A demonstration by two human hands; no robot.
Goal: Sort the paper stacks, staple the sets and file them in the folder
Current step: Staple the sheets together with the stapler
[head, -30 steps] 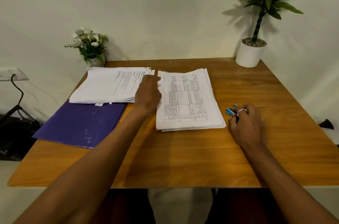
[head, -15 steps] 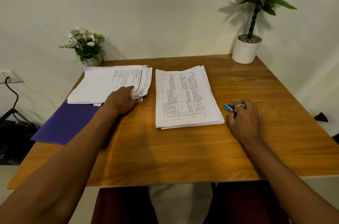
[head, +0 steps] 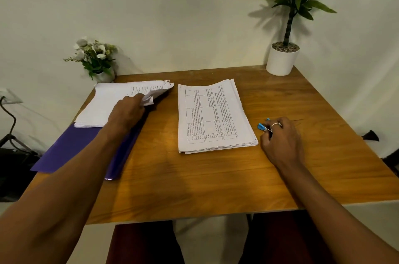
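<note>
On the wooden table (head: 216, 177), the left hand (head: 127, 112) pinches the right edge of the left paper stack (head: 112, 103), lifting it off the purple folder (head: 71, 147) at the left edge. The second stack (head: 213, 116) lies mid-table. The right hand (head: 280, 142), beside it, curls closed around a blue stapler (head: 262, 126).

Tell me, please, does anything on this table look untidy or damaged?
Yes. The left paper stack has crumpled, ragged corners where the left hand lifts them, and it lies partly over the purple folder. The right paper stack lies flat, slightly fanned.
</note>
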